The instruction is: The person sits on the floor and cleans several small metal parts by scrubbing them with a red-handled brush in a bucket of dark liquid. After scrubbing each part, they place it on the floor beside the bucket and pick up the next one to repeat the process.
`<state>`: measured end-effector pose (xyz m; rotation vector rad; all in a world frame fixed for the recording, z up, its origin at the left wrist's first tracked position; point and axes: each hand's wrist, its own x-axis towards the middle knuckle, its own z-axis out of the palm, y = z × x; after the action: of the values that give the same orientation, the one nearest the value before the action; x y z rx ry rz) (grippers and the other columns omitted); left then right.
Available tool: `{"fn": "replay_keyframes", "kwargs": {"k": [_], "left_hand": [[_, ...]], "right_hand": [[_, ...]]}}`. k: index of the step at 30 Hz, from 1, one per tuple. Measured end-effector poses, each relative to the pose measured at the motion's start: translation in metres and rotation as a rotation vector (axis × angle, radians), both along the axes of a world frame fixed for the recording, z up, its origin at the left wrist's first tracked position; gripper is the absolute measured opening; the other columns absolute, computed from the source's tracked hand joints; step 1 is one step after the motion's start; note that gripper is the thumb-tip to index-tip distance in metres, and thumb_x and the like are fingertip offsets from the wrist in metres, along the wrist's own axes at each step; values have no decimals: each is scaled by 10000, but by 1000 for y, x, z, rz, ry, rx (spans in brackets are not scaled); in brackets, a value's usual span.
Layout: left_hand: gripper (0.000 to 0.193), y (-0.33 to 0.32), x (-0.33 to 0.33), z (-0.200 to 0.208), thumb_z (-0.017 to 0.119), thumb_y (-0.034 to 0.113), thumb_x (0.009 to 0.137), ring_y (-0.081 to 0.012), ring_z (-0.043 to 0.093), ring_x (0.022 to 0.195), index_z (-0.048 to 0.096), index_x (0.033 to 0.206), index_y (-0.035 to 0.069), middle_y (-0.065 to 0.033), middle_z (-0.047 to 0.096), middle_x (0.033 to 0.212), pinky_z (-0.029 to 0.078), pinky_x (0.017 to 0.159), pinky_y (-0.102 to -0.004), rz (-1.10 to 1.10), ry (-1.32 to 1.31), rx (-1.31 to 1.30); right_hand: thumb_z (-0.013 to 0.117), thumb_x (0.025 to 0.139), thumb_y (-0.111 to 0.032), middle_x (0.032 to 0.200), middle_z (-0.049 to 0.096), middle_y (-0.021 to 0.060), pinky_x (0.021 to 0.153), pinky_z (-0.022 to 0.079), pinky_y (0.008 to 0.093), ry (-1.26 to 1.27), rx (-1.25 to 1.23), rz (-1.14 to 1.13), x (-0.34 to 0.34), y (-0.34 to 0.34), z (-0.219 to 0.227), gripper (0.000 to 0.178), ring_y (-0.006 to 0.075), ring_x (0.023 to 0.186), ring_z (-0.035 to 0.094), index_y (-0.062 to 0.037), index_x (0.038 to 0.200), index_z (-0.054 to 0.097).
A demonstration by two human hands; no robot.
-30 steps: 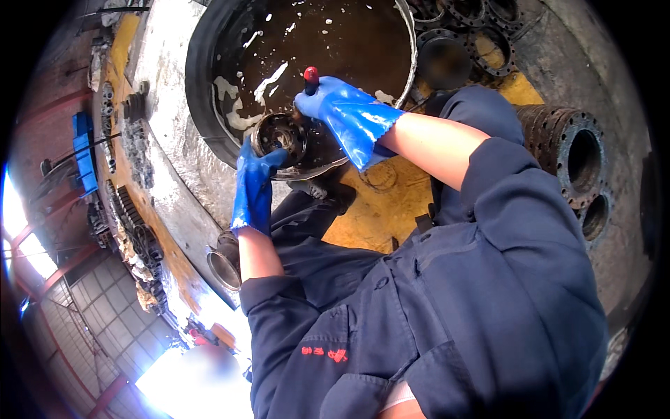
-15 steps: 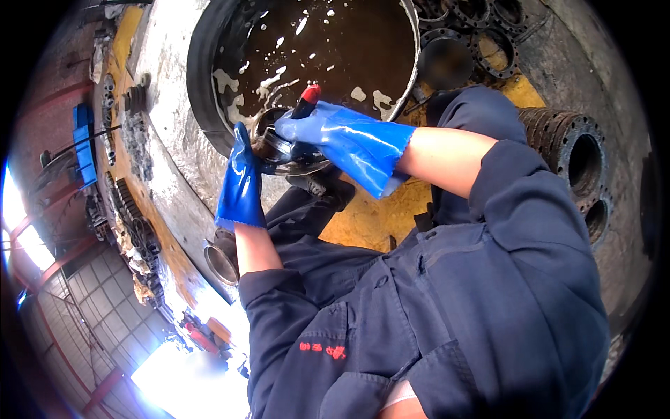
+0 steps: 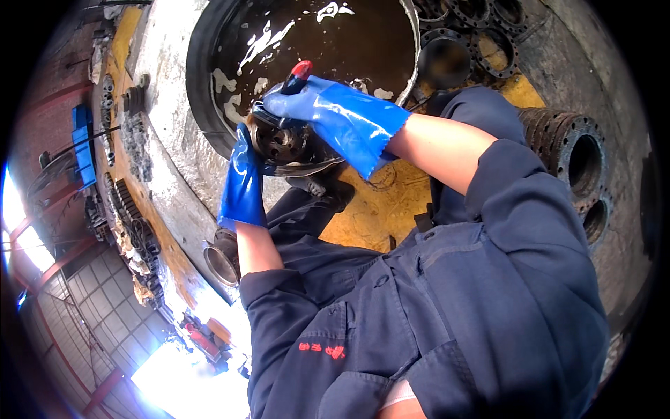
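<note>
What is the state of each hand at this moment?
Left hand: holding the round metal part at its edge.
Right hand: closed around the red-and-black handle.

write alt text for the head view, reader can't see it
A blue-gloved right hand grips a red-and-black handle over a round metal part, touched by the left hand, at the near edge of a tub of brown liquid.

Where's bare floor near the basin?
Left: grey floor between the round dark-walled basin and the row of dark metal parts. Upper right: more of it between the flat bolt-holed rings and rusty flanged stack. Crowded: the basin's near edge, where blue-gloved left hand, blue-gloved right hand on a red-tipped black handle, and round metal part bunch together.
</note>
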<state>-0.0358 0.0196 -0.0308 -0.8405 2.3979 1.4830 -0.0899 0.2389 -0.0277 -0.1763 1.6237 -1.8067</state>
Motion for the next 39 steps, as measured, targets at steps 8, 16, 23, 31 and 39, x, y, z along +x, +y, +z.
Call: {"fn": "replay_keyframes", "kwargs": {"k": [8, 16, 23, 31, 39], "left_hand": [[501, 4, -4, 2, 796, 197, 907, -186, 716, 901, 653, 1323, -44, -116, 749, 1086, 573, 755, -309, -11, -1, -3], [494, -1, 2, -1, 795, 209, 913, -183, 715, 895, 659, 1316, -43, -114, 750, 1080, 570, 749, -309, 1, -14, -8], [488, -6, 7, -9, 794, 219, 918, -180, 713, 890, 665, 1310, -42, -113, 751, 1075, 567, 745, -308, -3, -32, 13], [482, -39, 17, -31, 793, 231, 923, -178, 712, 884, 671, 1303, -40, -111, 752, 1069, 563, 740, -307, 14, -121, 48], [524, 10, 12, 27, 806, 284, 838, -155, 702, 833, 713, 1296, 48, -55, 760, 1023, 538, 711, -292, -112, -221, 73]], "right_hand": [[672, 880, -397, 949, 749, 168, 843, 517, 400, -4, 334, 151, 5, 10, -35, 417, 258, 903, 692, -39, 1072, 764], [660, 913, -399, 1000, 747, 148, 911, 498, 361, 63, -20, 189, 16, 40, 13, 442, 208, 962, 671, -31, 1142, 746], [686, 924, -345, 1064, 775, 135, 899, 567, 404, 472, 520, 155, 11, -3, -29, 317, 336, 977, 741, -126, 1144, 754], [728, 877, -338, 1021, 786, 101, 855, 598, 402, 774, 287, 248, 27, -3, -29, 318, 313, 960, 753, -189, 1155, 772], [689, 922, -418, 1036, 791, 53, 920, 582, 375, 376, 713, 189, -18, -3, -12, 302, 289, 993, 752, -228, 1136, 786]]}}
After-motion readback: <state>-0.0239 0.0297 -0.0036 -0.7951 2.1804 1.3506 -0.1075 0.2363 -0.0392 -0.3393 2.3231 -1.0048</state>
